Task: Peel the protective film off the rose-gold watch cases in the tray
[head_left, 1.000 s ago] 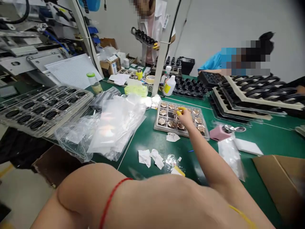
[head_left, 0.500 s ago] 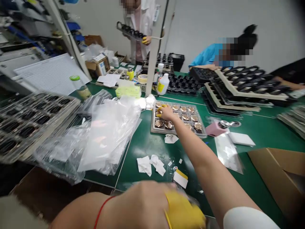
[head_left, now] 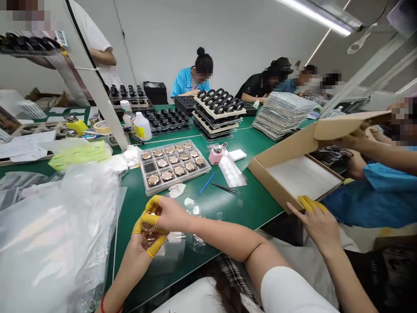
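In front of me, both hands are on one small gold-coloured watch case point(head_left: 150, 220), partly hidden by the fingers. My left hand point(head_left: 140, 248), with a red string at the wrist, grips it from below. From above, my right hand point(head_left: 171, 214) pinches it. Yellow finger cots cover several fingertips. Just beyond lies a clear plastic tray point(head_left: 177, 183) with rows of gold watch cases point(head_left: 173, 159); one left compartment shows its bare dark bottom. A crumpled white wipe point(head_left: 177, 190) touches the tray's near edge.
Plastic bags point(head_left: 65, 217) cover the left. Right of the tray are a pink pump bottle point(head_left: 216, 154), a blue stick point(head_left: 207, 183) and tweezers point(head_left: 225, 188). A co-worker's hands hold an open cardboard box point(head_left: 270, 182). Stacked watch trays point(head_left: 216, 115) and a post point(head_left: 97, 87) stand behind.
My view has swung right. My right hand has come back from the tray to meet my left hand, and a watch case now shows between them. A co-worker's box has been opened.
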Demonstrator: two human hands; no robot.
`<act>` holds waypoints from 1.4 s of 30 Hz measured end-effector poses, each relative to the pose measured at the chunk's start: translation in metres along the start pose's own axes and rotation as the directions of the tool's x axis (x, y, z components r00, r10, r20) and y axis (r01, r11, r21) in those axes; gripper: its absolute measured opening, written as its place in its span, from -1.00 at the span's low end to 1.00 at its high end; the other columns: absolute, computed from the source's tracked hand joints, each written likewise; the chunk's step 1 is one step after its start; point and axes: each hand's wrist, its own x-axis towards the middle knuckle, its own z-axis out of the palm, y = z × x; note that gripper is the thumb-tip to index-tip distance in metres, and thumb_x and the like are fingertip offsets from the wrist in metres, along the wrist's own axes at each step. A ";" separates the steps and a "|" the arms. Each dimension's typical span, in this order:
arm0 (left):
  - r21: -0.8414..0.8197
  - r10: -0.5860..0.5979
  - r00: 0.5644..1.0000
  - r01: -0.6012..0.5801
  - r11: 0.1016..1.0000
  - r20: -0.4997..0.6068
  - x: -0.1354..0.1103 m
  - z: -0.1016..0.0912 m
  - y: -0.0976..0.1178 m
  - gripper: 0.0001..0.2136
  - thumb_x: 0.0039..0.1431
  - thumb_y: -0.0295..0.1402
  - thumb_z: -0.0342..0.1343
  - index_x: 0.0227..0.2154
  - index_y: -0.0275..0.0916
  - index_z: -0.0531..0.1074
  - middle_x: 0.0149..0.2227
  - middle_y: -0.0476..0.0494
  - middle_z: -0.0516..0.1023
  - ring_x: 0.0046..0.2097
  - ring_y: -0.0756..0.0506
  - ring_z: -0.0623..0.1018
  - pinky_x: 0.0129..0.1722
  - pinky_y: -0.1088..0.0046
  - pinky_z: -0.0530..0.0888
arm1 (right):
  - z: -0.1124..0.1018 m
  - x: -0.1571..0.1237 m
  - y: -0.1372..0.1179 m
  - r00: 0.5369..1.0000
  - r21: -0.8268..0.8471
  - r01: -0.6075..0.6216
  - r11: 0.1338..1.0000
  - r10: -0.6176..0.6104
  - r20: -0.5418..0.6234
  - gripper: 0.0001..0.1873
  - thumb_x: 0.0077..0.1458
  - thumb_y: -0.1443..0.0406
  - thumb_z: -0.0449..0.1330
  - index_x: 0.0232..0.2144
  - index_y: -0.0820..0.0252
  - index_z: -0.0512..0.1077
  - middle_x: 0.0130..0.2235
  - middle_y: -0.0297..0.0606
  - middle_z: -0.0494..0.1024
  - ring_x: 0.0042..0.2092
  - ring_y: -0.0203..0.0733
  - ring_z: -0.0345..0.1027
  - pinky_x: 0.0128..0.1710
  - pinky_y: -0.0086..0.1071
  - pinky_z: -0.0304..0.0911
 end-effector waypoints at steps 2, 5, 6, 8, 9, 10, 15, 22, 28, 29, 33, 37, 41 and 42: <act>-0.062 0.027 0.998 -0.030 0.998 -0.056 -0.016 0.007 -0.004 -0.30 -0.08 -0.30 0.31 0.11 -0.12 0.09 -0.06 -0.15 0.50 -0.08 -0.16 0.55 -0.06 0.33 0.48 | 0.009 -0.026 0.000 0.994 0.205 -0.111 0.972 0.104 0.042 -0.74 -0.12 0.17 0.29 -0.47 0.16 0.30 -0.49 -0.46 0.37 -0.45 -0.35 0.25 -0.48 -0.49 0.16; -0.134 -0.001 1.000 -0.003 0.991 -0.030 -0.046 0.015 -0.012 -0.31 -0.05 -0.30 0.30 0.11 -0.11 0.06 -0.05 -0.15 0.49 -0.17 -0.11 0.57 -0.07 0.32 0.49 | 0.019 -0.054 0.005 0.977 0.455 -0.195 0.869 0.133 0.166 -0.61 -0.24 0.13 0.37 -0.49 0.17 0.26 -0.52 -0.48 0.33 -0.48 -0.38 0.23 -0.47 -0.48 0.17; -0.149 -0.008 1.000 0.007 0.989 -0.005 -0.057 0.018 -0.015 -0.32 -0.07 -0.31 0.31 0.10 -0.13 0.08 -0.08 -0.15 0.50 -0.22 -0.09 0.58 -0.10 0.33 0.49 | 0.021 -0.061 0.008 0.970 0.502 -0.217 0.837 0.129 0.205 -0.56 -0.29 0.13 0.39 -0.47 0.16 0.24 -0.52 -0.49 0.34 -0.48 -0.38 0.23 -0.46 -0.48 0.17; -0.195 -0.005 0.999 0.011 0.981 0.033 -0.076 0.023 -0.023 -0.37 -0.07 -0.32 0.31 0.06 -0.16 0.14 -0.14 -0.13 0.51 -0.26 -0.07 0.57 -0.14 0.36 0.49 | 0.025 -0.075 0.014 0.952 0.532 -0.260 0.806 0.120 0.282 -0.48 -0.33 0.13 0.41 -0.41 0.14 0.20 -0.54 -0.51 0.35 -0.50 -0.36 0.25 -0.46 -0.46 0.18; -0.225 -0.003 0.999 0.012 0.974 0.041 -0.085 0.025 -0.027 -0.40 -0.06 -0.33 0.31 0.03 -0.17 0.16 -0.15 -0.12 0.51 -0.26 -0.07 0.57 -0.15 0.38 0.49 | 0.026 -0.081 0.017 0.940 0.521 -0.273 0.808 0.110 0.322 -0.46 -0.33 0.13 0.41 -0.37 0.13 0.18 -0.55 -0.52 0.36 -0.50 -0.35 0.26 -0.46 -0.45 0.18; -0.255 -0.007 0.999 0.015 0.967 0.034 -0.093 0.028 -0.031 -0.43 -0.05 -0.34 0.30 0.01 -0.17 0.18 -0.16 -0.11 0.50 -0.25 -0.06 0.56 -0.15 0.38 0.49 | 0.025 -0.086 0.021 0.933 0.495 -0.269 0.826 0.095 0.348 -0.47 -0.29 0.12 0.39 -0.34 0.13 0.19 -0.54 -0.51 0.37 -0.49 -0.33 0.28 -0.45 -0.43 0.20; -0.309 -0.104 0.990 0.070 0.949 -0.095 -0.115 0.030 -0.040 -0.45 -0.06 -0.37 0.30 -0.01 -0.18 0.18 -0.25 -0.04 0.48 -0.25 -0.06 0.56 -0.12 0.36 0.46 | 0.011 -0.082 0.041 0.999 0.005 0.023 1.000 -0.023 0.045 -0.85 0.12 0.24 0.07 -0.33 0.15 0.40 -0.31 -0.26 0.51 -0.27 -0.20 0.34 -0.23 -0.31 0.21; -0.215 -0.136 0.973 0.094 0.972 -0.187 -0.103 0.010 -0.047 -0.47 -0.08 -0.40 0.30 -0.04 -0.22 0.22 -0.24 -0.06 0.51 -0.24 -0.03 0.53 -0.10 0.37 0.42 | 0.026 -0.047 0.064 0.971 -0.595 0.220 0.773 -0.115 0.210 -0.83 0.06 0.42 0.08 -0.32 0.25 0.47 -0.28 -0.06 0.49 -0.17 -0.03 0.30 -0.17 -0.20 0.16; -0.156 -0.085 0.988 0.065 0.986 -0.126 -0.082 0.006 -0.055 -0.47 -0.04 -0.42 0.26 0.01 -0.24 0.23 -0.11 -0.17 0.51 -0.14 -0.10 0.53 -0.08 0.35 0.43 | 0.027 -0.075 0.045 0.880 -0.196 0.455 0.869 -0.405 0.249 -0.84 0.17 0.37 0.06 -0.25 0.15 0.43 -0.25 -0.21 0.47 -0.21 -0.21 0.31 -0.22 -0.35 0.24; -0.126 -0.062 0.992 0.049 0.991 -0.108 -0.079 0.008 -0.054 -0.49 -0.04 -0.42 0.26 0.01 -0.24 0.24 -0.09 -0.19 0.50 -0.12 -0.11 0.52 -0.09 0.36 0.44 | 0.029 -0.080 0.041 0.831 -0.135 0.534 0.834 -0.490 0.263 -0.83 0.17 0.38 0.05 -0.25 0.13 0.43 -0.25 -0.22 0.47 -0.21 -0.22 0.31 -0.21 -0.34 0.24; -0.019 0.012 0.998 -0.014 1.000 -0.060 -0.068 0.014 -0.049 -0.55 0.01 -0.43 0.22 -0.01 -0.24 0.28 -0.04 -0.19 0.48 -0.08 -0.12 0.51 -0.11 0.40 0.45 | 0.032 -0.084 0.041 0.770 -0.234 0.638 0.733 -0.611 0.186 -0.77 0.14 0.42 0.05 -0.25 0.07 0.44 -0.28 -0.26 0.45 -0.21 -0.19 0.26 0.00 -0.13 0.14; 0.006 0.003 0.999 -0.003 1.000 -0.035 -0.059 0.015 -0.048 -0.54 0.02 -0.49 0.17 0.03 -0.23 0.27 -0.07 -0.18 0.50 -0.13 -0.10 0.54 -0.14 0.42 0.46 | 0.028 -0.085 0.047 0.774 -0.255 0.633 0.731 -0.590 0.230 -0.75 0.12 0.43 0.08 -0.23 0.01 0.45 -0.30 -0.30 0.46 -0.20 -0.20 0.24 0.06 -0.12 0.06; 0.030 -0.004 1.000 0.005 1.000 -0.011 -0.054 0.016 -0.050 -0.54 0.00 -0.50 0.18 0.01 -0.25 0.28 -0.08 -0.18 0.51 -0.14 -0.11 0.54 -0.12 0.39 0.46 | 0.024 -0.079 0.050 0.791 -0.300 0.612 0.732 -0.578 0.203 -0.76 0.11 0.44 0.09 -0.27 0.04 0.47 -0.32 -0.29 0.48 -0.22 -0.18 0.23 -0.07 -0.17 0.08; -0.003 -0.028 0.999 0.028 1.000 -0.019 -0.053 0.017 -0.049 -0.53 0.01 -0.47 0.19 0.02 -0.25 0.27 -0.09 -0.18 0.51 -0.14 -0.11 0.54 -0.12 0.37 0.46 | 0.021 -0.074 0.052 0.824 -0.297 0.565 0.770 -0.545 0.153 -0.79 0.11 0.42 0.09 -0.29 0.05 0.47 -0.33 -0.29 0.49 -0.23 -0.17 0.24 -0.12 -0.19 0.09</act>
